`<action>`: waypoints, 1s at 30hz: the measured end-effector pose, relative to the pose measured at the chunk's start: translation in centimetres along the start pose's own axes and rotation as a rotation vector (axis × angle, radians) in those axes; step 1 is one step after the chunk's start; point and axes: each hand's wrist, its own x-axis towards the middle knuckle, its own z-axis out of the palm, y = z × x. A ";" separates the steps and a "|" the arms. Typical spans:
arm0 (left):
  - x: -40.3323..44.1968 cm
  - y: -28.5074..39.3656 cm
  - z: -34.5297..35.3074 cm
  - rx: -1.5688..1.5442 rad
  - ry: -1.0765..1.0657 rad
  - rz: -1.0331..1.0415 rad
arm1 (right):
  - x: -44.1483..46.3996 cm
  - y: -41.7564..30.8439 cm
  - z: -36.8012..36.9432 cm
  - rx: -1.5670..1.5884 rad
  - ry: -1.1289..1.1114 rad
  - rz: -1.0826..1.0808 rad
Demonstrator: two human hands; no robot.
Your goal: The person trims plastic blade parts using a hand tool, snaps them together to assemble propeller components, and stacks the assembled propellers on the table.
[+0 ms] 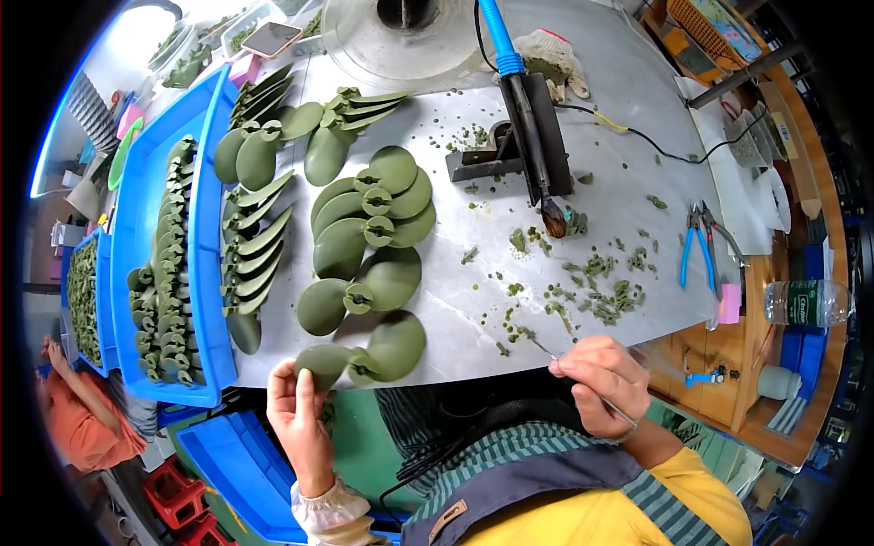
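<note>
My left hand (pixel 302 428) is closed, thumb and fingers pinching the near blade of a green two-bladed propeller (pixel 398 346) at the table's front edge. Its small round hub carries pale marks. In my right hand (pixel 605 387) is a thin metal pick (pixel 543 348), its tip pointing up and left toward small green bits (pixel 503 348) on the table. Beyond my left hand, several similar propellers (pixel 378 202) lie in an overlapping column. A soldering iron (pixel 537 136) with a blue handle rests on a dark metal stand (pixel 482 166), its blackened tip facing me.
At left, a blue tray (pixel 228 300) holds rows of green parts. Loose green pieces (pixel 605 296) are scattered on the grey table (pixel 437 337). Blue-handled pliers (pixel 699 244), a white glove (pixel 557 55) and a plastic bottle (pixel 806 303) lie farther out. Another person's arm (pixel 86 400) shows at far left.
</note>
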 end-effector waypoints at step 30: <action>10.8 6.6 9.5 0.997 -0.090 0.981 | 0.2 -0.9 -0.4 0.068 -0.034 0.001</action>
